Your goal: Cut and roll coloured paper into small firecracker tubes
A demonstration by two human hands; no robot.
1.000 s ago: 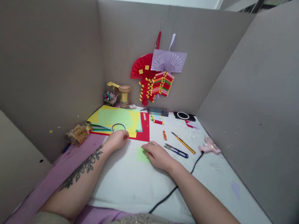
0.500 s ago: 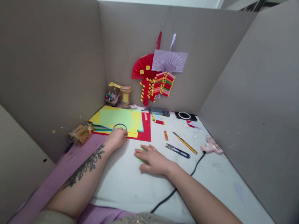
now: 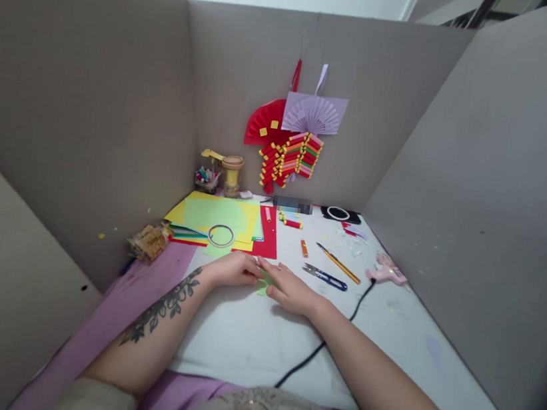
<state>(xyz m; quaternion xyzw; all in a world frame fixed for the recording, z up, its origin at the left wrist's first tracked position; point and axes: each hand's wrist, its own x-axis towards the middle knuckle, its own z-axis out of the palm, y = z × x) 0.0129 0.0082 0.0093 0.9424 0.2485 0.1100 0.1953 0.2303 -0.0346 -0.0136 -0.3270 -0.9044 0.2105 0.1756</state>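
Note:
A small piece of light green paper [image 3: 262,288] lies on the white tabletop, partly covered by both hands. My right hand [image 3: 296,291] rests over it with the fingers stretched out flat. Close against the right fingertips, my left hand [image 3: 235,269] has its fingers bent together at the paper's left side; anything pinched in them is hidden. Behind the left hand, a thin tape roll [image 3: 210,235] lies on a stack of coloured paper [image 3: 193,206] in yellow and green, with a red sheet [image 3: 270,241] underneath.
Right of my hands lie blue thread snips [image 3: 329,279], a pencil-like yellow tool [image 3: 342,265] and an orange paper roll [image 3: 303,248]. A pink glue gun [image 3: 388,269] trails a black cord [image 3: 299,370] under my right forearm. Paper fans [image 3: 314,113] hang on the back panel.
My left hand has moved from the tape roll rightward to the green paper beside my right hand. The tape roll now lies uncovered. My right hand has shifted slightly right.

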